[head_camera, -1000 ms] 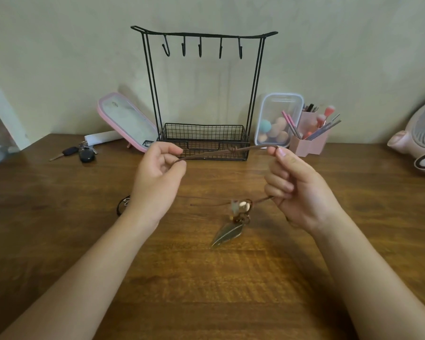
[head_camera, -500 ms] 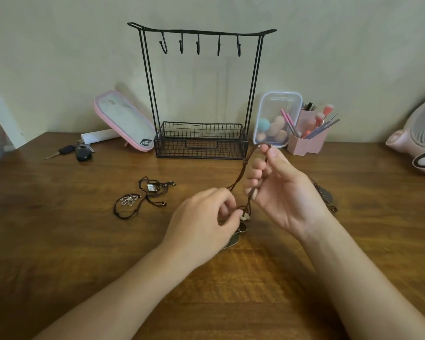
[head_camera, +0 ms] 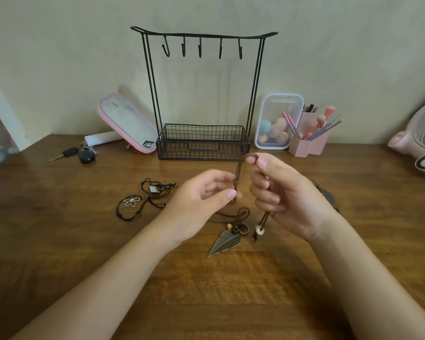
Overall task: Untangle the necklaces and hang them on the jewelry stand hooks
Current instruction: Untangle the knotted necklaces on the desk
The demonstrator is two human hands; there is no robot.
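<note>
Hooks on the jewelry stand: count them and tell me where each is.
5 hooks in a row under the top bar of the jewelry stand: far left, left of centre, centre, right of centre, far right. All bare; none looks hidden.

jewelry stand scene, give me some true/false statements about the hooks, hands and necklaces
1. The hooks on the jewelry stand are all bare. True.
2. The right hand pinches the brown cord. True.
3. The leaf pendant dangles in mid-air. False: it lies on the table.
4. The black necklaces lie right of both hands. False: they lie left of the left hand.
5. The left hand rests flat on the table. False: it is raised, fingers at the cord.
</note>
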